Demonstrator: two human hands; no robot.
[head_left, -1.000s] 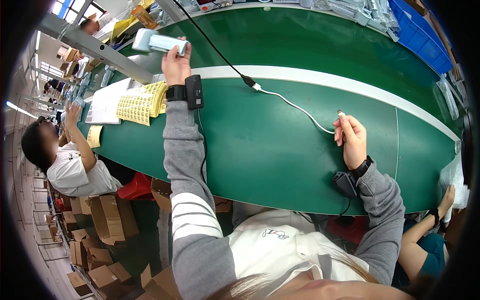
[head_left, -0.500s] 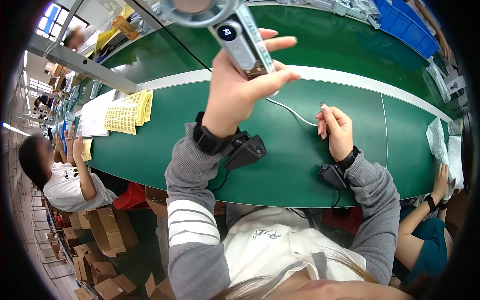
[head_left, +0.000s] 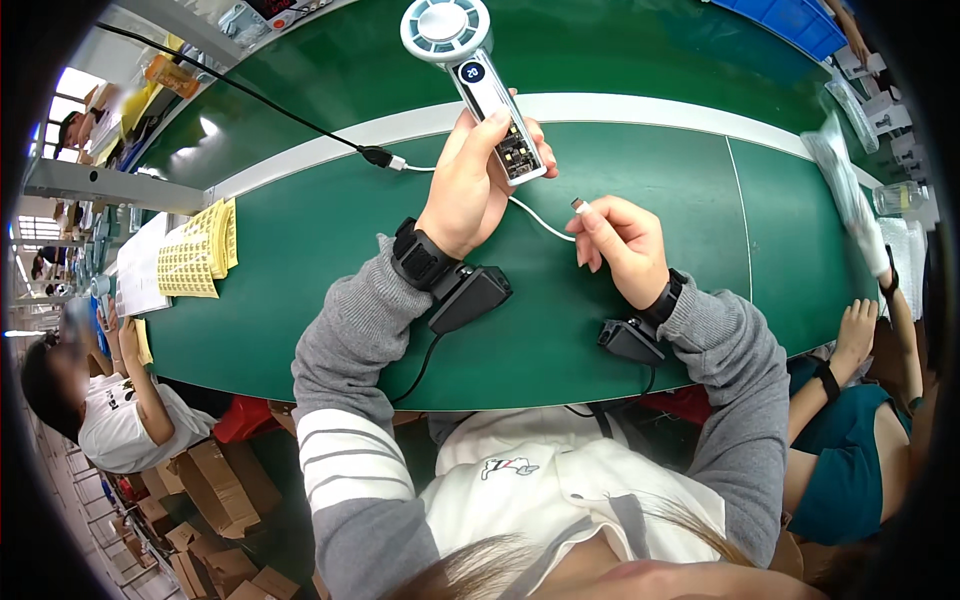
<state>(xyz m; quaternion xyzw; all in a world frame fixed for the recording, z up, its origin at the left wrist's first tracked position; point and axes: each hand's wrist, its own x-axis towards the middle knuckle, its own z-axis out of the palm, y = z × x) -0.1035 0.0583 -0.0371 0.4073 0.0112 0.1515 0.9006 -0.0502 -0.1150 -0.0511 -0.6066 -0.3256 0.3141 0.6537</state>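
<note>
My left hand point(head_left: 472, 185) is closed around the handle of a handheld fan point(head_left: 487, 92), thumb across its front. The fan has a round pale blue-grey head, a small lit round display and a window low on the handle where circuit parts show. Between thumb and fingers, my right hand point(head_left: 622, 240) pinches the plug end of a white USB cable point(head_left: 548, 226), its metal tip pointing up and left. The cable runs behind my left hand to a joint with a black cable point(head_left: 376, 156). Plug and fan are apart.
Yellow label sheets point(head_left: 192, 255) lie on white paper at the left of the green table point(head_left: 560, 330). A blue bin point(head_left: 790, 22) stands at the far right, near plastic bags point(head_left: 845, 185). People sit at both sides; cardboard boxes point(head_left: 225, 490) stand on the floor at left.
The fan has come lower and turned its front toward me, and the thumb now lies on its front. My right hand with the plug has moved left in the picture, nearer the fan.
</note>
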